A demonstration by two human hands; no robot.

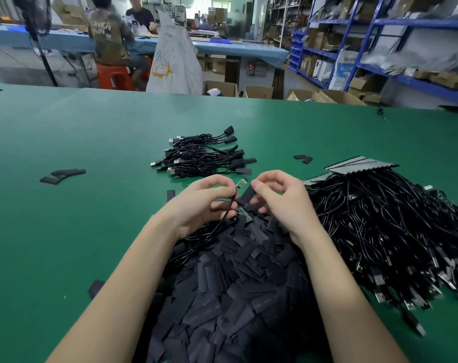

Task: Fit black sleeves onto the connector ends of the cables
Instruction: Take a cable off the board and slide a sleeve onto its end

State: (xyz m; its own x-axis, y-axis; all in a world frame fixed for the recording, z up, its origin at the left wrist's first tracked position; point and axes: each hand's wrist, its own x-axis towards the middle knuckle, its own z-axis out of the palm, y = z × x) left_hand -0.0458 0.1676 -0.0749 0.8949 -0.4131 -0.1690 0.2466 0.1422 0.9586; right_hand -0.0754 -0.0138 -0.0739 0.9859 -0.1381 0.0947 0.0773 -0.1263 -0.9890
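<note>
Now the left hand (196, 203) pinches a thin cable (226, 214) near its small fragile board (240, 184); the right hand (277, 197) pinches a light, soft sleeve (246, 196).

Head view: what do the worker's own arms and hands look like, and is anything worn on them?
Both forearms enter from the bottom edge bare, with no sleeve showing. The left hand and right hand have no gloves. No ring, watch, wristband or marking can be seen on either hand or wrist. Nails look short and unpainted.
</note>
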